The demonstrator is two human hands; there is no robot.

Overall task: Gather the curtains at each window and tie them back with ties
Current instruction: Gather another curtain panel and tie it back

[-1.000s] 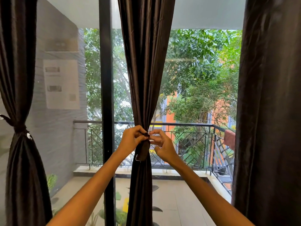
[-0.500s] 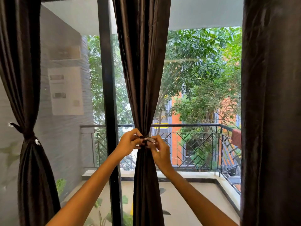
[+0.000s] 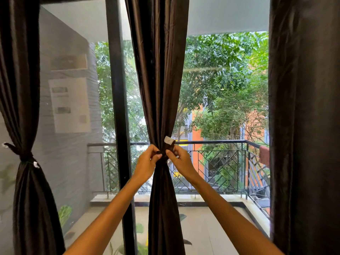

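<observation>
A dark brown curtain (image 3: 161, 80) hangs in the middle of the window, gathered to a narrow waist. A dark tie (image 3: 170, 146) with a white tip wraps that waist. My left hand (image 3: 147, 162) pinches the tie on the left side of the gathered cloth. On the right, my right hand (image 3: 179, 160) pinches the tie's other end, whose white tip sticks up above my fingers. At the far left a second dark curtain (image 3: 20, 89) is bound by its own tie (image 3: 27, 157). A third dark curtain (image 3: 303, 126) hangs loose at the right edge.
A black window frame post (image 3: 117, 107) stands just left of the middle curtain. Behind the glass are a balcony floor, a black metal railing (image 3: 220, 162) and green trees. A grey wall with a paper sheet (image 3: 70, 105) shows at the left.
Both hands have drawn the tie tighter round the curtain; its loose end no longer hangs below my left hand, and the white tip now points up above my right hand. My head has come closer.
</observation>
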